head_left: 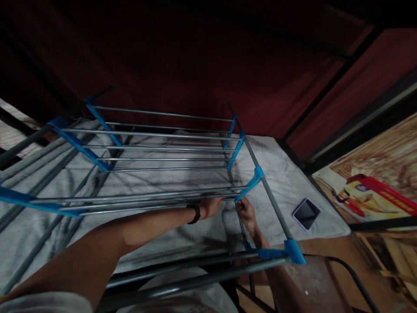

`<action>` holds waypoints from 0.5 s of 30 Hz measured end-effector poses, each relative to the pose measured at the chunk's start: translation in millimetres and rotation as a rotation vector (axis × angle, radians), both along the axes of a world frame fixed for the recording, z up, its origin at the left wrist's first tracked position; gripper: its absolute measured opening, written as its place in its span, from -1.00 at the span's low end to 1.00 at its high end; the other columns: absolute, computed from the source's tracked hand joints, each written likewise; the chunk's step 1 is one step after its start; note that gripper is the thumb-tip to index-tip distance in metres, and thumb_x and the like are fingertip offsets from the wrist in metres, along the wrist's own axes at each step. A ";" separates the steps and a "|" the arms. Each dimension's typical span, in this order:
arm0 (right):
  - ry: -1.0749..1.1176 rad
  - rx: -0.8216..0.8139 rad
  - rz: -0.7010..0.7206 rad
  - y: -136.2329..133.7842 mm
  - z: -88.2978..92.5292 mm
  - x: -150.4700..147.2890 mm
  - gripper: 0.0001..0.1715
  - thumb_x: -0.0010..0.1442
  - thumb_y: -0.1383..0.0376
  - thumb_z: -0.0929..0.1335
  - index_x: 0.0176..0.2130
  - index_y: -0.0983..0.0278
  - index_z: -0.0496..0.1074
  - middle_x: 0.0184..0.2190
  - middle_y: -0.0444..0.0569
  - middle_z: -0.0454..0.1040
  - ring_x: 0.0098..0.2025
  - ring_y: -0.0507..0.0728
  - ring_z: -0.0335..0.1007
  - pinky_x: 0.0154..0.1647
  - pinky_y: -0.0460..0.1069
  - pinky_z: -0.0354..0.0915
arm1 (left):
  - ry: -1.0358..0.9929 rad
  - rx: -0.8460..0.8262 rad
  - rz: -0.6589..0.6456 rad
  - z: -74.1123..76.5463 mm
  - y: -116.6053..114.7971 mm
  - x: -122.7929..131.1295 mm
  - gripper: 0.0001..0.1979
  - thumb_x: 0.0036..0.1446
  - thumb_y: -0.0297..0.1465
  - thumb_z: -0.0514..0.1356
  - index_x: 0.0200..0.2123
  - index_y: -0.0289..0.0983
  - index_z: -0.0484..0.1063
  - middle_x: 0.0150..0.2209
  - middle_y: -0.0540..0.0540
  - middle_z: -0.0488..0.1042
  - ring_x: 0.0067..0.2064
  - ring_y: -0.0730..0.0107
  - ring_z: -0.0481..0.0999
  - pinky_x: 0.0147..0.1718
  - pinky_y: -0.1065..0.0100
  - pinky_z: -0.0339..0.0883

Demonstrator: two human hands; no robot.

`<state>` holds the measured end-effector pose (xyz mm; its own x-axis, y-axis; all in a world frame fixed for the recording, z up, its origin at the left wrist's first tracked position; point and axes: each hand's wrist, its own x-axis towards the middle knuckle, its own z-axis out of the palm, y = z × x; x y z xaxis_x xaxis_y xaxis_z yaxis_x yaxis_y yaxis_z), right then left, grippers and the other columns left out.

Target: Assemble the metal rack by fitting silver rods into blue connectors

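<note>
A rack of grey metal tubes and blue plastic brackets lies across a grey blanket (pixel 280 174) in front of me. My left hand (pixel 211 206), with a dark band on its wrist, has its fingers closed round a metal tube (pixel 156 201) near that tube's right end. Close beside it, my right hand (pixel 247 213) pinches the lower end of a blue bracket (pixel 252 184) where it meets the lower side pole. Its fingertips are partly hidden. The upper side pole (pixel 273 206) runs past the right hand to a blue corner connector (pixel 295 252) nearest me.
A phone (pixel 306 214) lies on the blanket at the right. Beyond the blanket's edge is a red and yellow printed box (pixel 374 198). Dark red cloth (pixel 195 65) hangs behind the rack, and a dark frame post (pixel 332 82) slants at the right.
</note>
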<state>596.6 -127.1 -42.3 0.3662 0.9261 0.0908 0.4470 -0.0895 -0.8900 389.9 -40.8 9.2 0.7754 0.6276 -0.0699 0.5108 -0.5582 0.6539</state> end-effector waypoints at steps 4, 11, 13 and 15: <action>0.027 -0.039 -0.050 2.2 7.6 -5.6 -0.83 0.00 0.13 0.33 -0.41 0.15 0.42 -0.42 0.05 0.50 -0.32 0.24 0.40 -0.21 0.10 0.38 | -0.032 -0.078 0.040 8.6 -5.1 3.1 -0.56 0.36 -0.52 0.10 0.23 -0.20 0.50 0.28 -0.24 0.53 0.30 -0.04 0.47 0.32 -0.07 0.34; 0.024 -0.082 -0.086 -0.1 19.5 -11.0 -0.77 -0.01 0.19 0.30 -0.36 0.17 0.53 -0.33 0.07 0.62 -0.22 0.30 0.54 -0.10 0.13 0.42 | -0.082 -0.066 -0.013 14.3 -5.5 0.3 -0.51 0.35 -0.56 0.04 0.25 -0.23 0.52 0.31 -0.20 0.51 0.33 0.03 0.46 0.37 0.01 0.31; 0.044 -0.093 -0.097 0.6 21.5 -11.1 -0.76 -0.02 0.20 0.31 -0.36 0.17 0.54 -0.32 0.07 0.63 -0.24 0.28 0.54 -0.12 0.11 0.43 | -0.095 -0.066 -0.003 14.5 -5.9 0.1 -0.50 0.34 -0.55 0.05 0.26 -0.20 0.52 0.34 -0.16 0.49 0.34 0.06 0.45 0.40 0.02 0.28; 0.059 -0.105 -0.101 1.8 23.2 -10.5 -0.76 -0.04 0.19 0.31 -0.37 0.18 0.54 -0.34 0.05 0.63 -0.27 0.26 0.53 -0.15 0.10 0.42 | -0.108 -0.057 -0.002 15.6 -5.8 0.2 -0.49 0.33 -0.55 0.06 0.26 -0.13 0.52 0.32 -0.10 0.52 0.33 0.08 0.46 0.40 0.04 0.28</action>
<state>586.1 -125.3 -19.1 0.4601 0.8874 -0.0291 0.3784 -0.2256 -0.8977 390.1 -46.6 24.8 0.7815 0.6235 -0.0220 0.4349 -0.5192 0.7357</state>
